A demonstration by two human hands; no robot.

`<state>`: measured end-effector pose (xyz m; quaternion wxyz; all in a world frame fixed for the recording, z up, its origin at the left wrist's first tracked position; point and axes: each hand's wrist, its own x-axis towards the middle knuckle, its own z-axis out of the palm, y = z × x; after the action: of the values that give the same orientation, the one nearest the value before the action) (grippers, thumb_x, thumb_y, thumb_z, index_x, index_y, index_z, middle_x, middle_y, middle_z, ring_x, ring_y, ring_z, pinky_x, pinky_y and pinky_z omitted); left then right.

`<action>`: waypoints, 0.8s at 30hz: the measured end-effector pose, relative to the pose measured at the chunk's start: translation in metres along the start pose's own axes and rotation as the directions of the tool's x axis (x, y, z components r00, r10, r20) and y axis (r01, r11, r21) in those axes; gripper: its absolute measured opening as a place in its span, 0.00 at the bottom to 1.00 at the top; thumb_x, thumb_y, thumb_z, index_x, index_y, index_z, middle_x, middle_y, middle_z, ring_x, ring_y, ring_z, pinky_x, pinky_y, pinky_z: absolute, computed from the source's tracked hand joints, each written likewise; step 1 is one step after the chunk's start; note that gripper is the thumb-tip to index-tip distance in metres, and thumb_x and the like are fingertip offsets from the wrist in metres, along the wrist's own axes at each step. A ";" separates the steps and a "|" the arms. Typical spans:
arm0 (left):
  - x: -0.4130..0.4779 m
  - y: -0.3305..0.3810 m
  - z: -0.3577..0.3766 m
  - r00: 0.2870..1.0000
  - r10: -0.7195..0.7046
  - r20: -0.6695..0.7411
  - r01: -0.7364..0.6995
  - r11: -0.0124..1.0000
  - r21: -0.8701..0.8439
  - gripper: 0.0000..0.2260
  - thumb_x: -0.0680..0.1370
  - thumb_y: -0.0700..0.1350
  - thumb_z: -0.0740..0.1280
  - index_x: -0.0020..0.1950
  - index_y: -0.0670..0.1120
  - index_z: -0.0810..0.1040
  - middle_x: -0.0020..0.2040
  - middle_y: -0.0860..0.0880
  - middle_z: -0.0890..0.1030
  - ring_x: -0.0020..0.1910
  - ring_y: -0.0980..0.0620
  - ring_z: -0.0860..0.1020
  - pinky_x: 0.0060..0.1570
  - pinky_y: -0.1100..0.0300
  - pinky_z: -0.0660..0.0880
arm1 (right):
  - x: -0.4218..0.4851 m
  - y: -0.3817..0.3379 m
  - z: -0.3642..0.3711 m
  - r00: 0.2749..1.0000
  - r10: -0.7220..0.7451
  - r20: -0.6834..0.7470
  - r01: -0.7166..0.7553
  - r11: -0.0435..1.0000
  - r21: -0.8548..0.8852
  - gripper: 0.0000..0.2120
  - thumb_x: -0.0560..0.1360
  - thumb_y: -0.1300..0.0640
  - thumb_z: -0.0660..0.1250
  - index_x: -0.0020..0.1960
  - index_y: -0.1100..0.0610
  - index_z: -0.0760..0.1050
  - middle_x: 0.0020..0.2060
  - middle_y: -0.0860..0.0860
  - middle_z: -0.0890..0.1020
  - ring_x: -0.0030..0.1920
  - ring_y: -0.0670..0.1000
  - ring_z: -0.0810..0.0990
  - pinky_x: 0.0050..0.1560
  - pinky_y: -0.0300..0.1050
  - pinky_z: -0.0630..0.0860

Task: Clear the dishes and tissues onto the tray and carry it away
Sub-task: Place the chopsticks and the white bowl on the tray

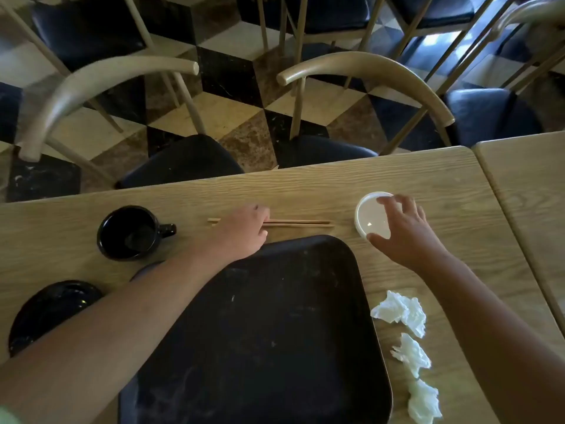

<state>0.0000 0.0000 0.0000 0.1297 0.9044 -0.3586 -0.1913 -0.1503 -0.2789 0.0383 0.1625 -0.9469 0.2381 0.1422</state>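
Observation:
A black tray (275, 325) lies on the wooden table right in front of me. Beyond its far edge lie wooden chopsticks (301, 223); my left hand (244, 231) is curled over their left part. My right hand (406, 231) reaches over a small white dish (368, 214), thumb at its near rim and fingers at its far rim. A black mug (131, 232) stands at the left, and a black plate (50, 310) lies nearer me. Three crumpled white tissues (400, 312) (412, 354) (425, 402) lie in a row right of the tray.
The table's far edge (214, 182) runs behind the dishes. Two chairs with curved wooden backs (101, 84) (367, 75) stand pushed in there. A second table (529, 191) adjoins on the right. Part of another dark dish (146, 269) shows behind my left forearm.

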 end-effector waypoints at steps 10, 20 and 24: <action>0.019 -0.011 0.016 0.998 0.056 -0.016 -0.053 0.988 0.145 0.15 0.77 0.47 0.70 0.63 0.50 0.75 0.59 0.49 0.76 0.58 0.49 0.75 0.59 0.54 0.74 | 0.026 0.005 0.009 0.986 0.052 0.161 -0.040 0.996 -0.077 0.56 0.66 0.45 0.79 0.79 0.42 0.41 0.80 0.54 0.42 0.79 0.65 0.42 0.72 0.73 0.59; 0.021 -0.009 0.016 0.987 0.160 0.022 -0.159 0.936 0.313 0.19 0.76 0.42 0.71 0.65 0.47 0.74 0.55 0.47 0.76 0.50 0.50 0.75 0.50 0.57 0.76 | 0.040 -0.006 0.013 0.984 0.081 0.159 -0.065 0.992 -0.107 0.53 0.66 0.48 0.79 0.77 0.36 0.45 0.78 0.55 0.46 0.76 0.69 0.49 0.67 0.75 0.65; 0.023 0.006 0.015 0.983 0.174 0.060 -0.184 0.916 0.356 0.20 0.74 0.37 0.71 0.65 0.46 0.73 0.53 0.46 0.76 0.48 0.50 0.74 0.48 0.57 0.75 | 0.036 -0.006 0.013 0.982 0.125 0.145 -0.116 0.991 -0.070 0.50 0.67 0.51 0.79 0.76 0.35 0.49 0.78 0.54 0.47 0.76 0.69 0.49 0.68 0.75 0.65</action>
<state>0.0054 -0.0222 -0.0173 -0.0263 0.8735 -0.4705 -0.1221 -0.1187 -0.2835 0.0159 0.1417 -0.9221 0.2776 0.2294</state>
